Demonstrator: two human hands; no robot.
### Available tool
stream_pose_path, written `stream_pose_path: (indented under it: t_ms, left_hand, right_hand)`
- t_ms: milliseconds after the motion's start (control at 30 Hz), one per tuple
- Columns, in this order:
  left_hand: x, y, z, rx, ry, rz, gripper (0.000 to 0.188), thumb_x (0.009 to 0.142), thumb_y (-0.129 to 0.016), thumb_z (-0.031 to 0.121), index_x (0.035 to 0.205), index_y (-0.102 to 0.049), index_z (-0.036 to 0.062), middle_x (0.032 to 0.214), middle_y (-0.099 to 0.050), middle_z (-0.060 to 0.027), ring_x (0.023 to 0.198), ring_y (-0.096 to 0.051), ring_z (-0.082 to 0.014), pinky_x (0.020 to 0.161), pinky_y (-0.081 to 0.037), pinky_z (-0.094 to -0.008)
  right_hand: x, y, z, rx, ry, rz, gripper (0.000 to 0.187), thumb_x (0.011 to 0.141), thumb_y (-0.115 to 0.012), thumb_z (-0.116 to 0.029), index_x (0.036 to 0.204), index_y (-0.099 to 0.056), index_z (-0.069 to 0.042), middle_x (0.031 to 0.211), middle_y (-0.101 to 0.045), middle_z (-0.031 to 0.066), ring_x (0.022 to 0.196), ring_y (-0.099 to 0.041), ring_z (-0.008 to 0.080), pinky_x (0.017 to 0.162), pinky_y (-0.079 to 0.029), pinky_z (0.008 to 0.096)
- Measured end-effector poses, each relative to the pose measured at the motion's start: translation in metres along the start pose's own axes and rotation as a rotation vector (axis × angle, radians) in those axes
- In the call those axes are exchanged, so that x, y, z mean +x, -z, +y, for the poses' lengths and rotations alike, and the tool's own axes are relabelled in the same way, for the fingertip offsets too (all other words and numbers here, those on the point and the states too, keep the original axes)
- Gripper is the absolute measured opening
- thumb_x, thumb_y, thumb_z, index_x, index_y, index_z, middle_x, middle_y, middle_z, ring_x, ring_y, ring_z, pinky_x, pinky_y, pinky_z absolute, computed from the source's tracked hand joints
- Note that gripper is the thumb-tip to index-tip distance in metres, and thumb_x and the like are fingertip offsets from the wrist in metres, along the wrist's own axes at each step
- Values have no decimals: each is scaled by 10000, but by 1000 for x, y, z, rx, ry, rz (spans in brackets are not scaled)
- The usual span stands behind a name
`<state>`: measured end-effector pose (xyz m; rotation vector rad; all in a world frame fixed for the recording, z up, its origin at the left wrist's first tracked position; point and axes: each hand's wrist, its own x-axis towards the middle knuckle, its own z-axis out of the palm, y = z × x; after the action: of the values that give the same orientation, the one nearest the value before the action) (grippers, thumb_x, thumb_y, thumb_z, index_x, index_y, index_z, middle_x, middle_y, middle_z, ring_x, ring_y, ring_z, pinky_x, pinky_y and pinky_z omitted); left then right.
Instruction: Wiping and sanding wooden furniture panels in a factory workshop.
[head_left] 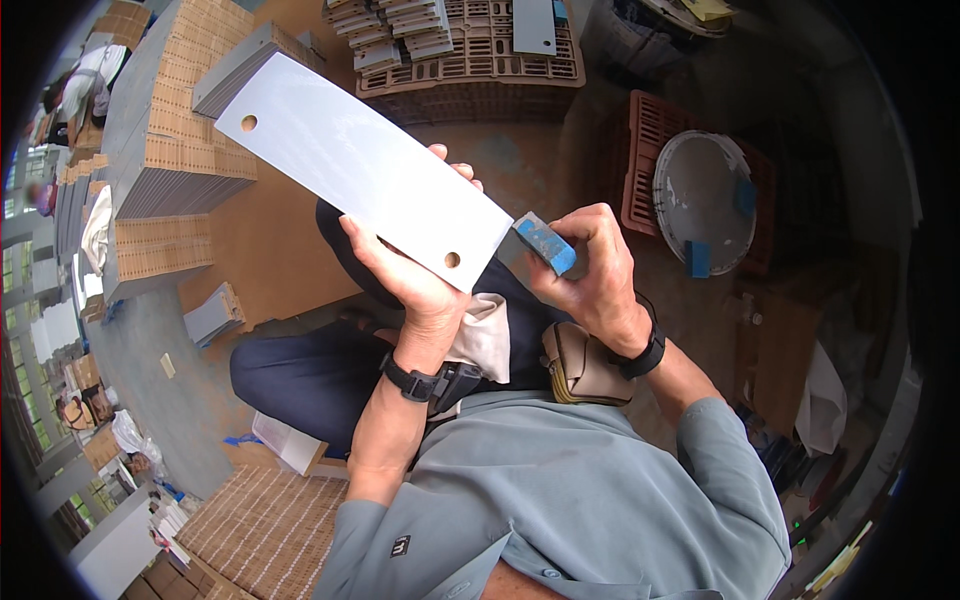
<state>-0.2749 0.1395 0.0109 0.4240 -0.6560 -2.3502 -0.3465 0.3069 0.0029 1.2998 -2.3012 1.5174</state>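
Observation:
A long white panel [355,155] with a round hole near each end lies across my left hand [418,272]. My thumb rests along its near edge, and the fingertips curl over the far edge. In my right hand [602,280] a small blue sponge block [547,247] with greyish smears is pinched between thumb and fingers. It is at the panel's right end, close to the lower hole; whether it touches the edge, I cannot tell. A pale cloth [485,335] lies on my lap below the panel.
Tall stacks of grey panels with brown edges [190,100] rise at the left. A brown plastic crate [480,70] bearing more panels stands ahead. At the right, a round basin [705,200] with blue blocks on its rim sits against a reddish crate [640,150]. A beige pouch [585,365] is at my waist.

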Motion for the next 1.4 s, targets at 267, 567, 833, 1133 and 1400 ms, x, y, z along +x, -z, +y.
stream_pose_path:
  t_ms: [267, 567, 833, 1133, 1400]
  left_hand:
    - [1, -6, 0, 75, -40, 48, 843, 1002, -268, 723, 1517, -389, 68, 1304, -600, -214, 1047, -639, -362, 916, -544, -514]
    - [2, -3, -1, 43, -47, 16, 836, 1002, -269, 723, 1528, -378, 83, 1304, -607, -217, 1051, -648, -367, 919, -548, -524]
    - [1, -4, -1, 80, -51, 34, 826, 1004, -270, 720, 1534, -372, 95, 1305, -607, -218, 1060, -648, -370, 923, -547, -528]
    - [1, -5, 0, 91, -53, 41, 815, 1010, -266, 709, 1535, -371, 95, 1307, -605, -219, 1057, -650, -367, 918, -553, -520]
    - [3, -6, -3, 72, -57, 38, 829, 1007, -272, 714, 1528, -375, 77, 1301, -604, -224, 1050, -649, -367, 912, -555, -519]
  right_hand:
    - [0, -3, 3, 15, -11, 8, 426, 736, -896, -69, 989, -554, -46, 896, -607, 100, 779, -613, 233, 599, -532, 339]
    - [-1, -5, 5, 30, -53, 23, 421, 731, -893, -68, 988, -561, -41, 900, -614, 100, 778, -614, 244, 614, -528, 354]
    - [0, -5, 5, 23, -27, 25, 415, 734, -889, -74, 984, -561, -40, 900, -617, 100, 782, -617, 249, 624, -530, 357]
    - [1, -5, 5, 27, -40, 27, 397, 751, -879, -69, 989, -563, -40, 908, -623, 101, 784, -620, 247, 630, -532, 355]
    - [3, -2, 6, 47, 1, 14, 391, 752, -876, -65, 990, -567, -35, 909, -622, 109, 776, -625, 244, 620, -531, 351]
